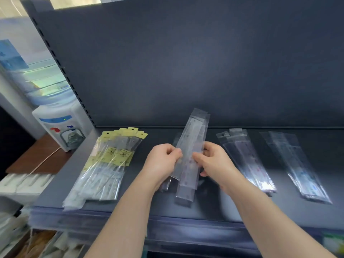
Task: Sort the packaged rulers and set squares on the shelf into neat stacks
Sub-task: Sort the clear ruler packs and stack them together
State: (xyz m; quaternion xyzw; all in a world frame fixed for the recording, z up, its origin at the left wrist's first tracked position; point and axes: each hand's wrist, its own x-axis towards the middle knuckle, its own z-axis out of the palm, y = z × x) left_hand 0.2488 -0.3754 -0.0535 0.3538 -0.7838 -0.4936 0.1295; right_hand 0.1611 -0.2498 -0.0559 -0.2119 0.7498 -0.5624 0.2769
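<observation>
Both hands hold a small bundle of clear-packaged rulers point(191, 151) above the middle of the dark shelf point(214, 207), with the hang-hole ends pointing toward the back panel point(186, 62). The left hand point(162, 161) pinches the bundle's left edge between thumb and curled fingers; the right hand point(216, 161) pinches the right edge, thumb on top and the other fingers folded beneath. The packs in the bundle sit slightly offset from each other, so the step in hand appears to be squaring them into one even stack. Three groups lie flat on the shelf: a fanned pile of yellow-labelled rulers point(104, 164) at left, a clear stack point(247, 161) just right of the hands, and another clear stack point(299, 166) further right. The next move probably calls for aligning the edges, then laying the bundle down in the open gap between the yellow pile and the nearer clear stack. The yellow pile likely needs straightening afterward.
</observation>
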